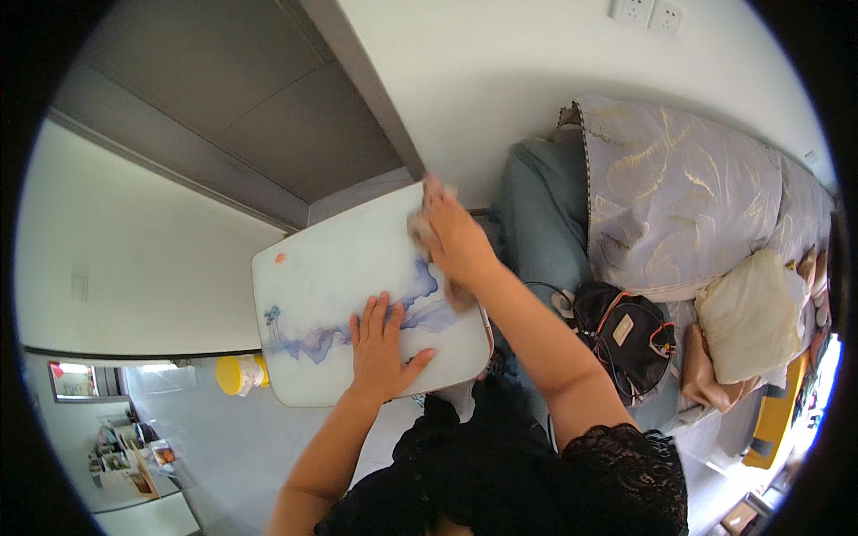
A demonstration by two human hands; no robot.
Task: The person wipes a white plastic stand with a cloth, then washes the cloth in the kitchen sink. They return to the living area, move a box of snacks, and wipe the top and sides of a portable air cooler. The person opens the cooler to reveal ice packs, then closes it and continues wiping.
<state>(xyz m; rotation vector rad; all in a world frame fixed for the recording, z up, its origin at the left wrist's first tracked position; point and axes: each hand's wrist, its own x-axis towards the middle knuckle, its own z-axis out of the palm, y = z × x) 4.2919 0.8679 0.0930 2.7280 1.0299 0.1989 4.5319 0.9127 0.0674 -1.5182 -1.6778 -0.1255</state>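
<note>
Probably a home living room, cushioned sofa (554, 232) with patterned throw (688, 188), cream pillow (751, 326), wall sockets (648, 13), small painted side table (313, 286)

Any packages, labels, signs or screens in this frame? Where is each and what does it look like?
Label patch: on the black bag on the sofa, small pale rectangle.
Yellow container: floor left of the white painted tabletop, round, pale label too small to describe.
No screens or signs visible.

Viewpoint: head-worn fisheye, looking steeply down over the person's own forearms.
Facing: toward the white desk (313, 295) and wall, a sofa (679, 205) to the right.
Distance: close, desk within arm's reach.
Edges: straight lines bow near the dark round rim.
</note>
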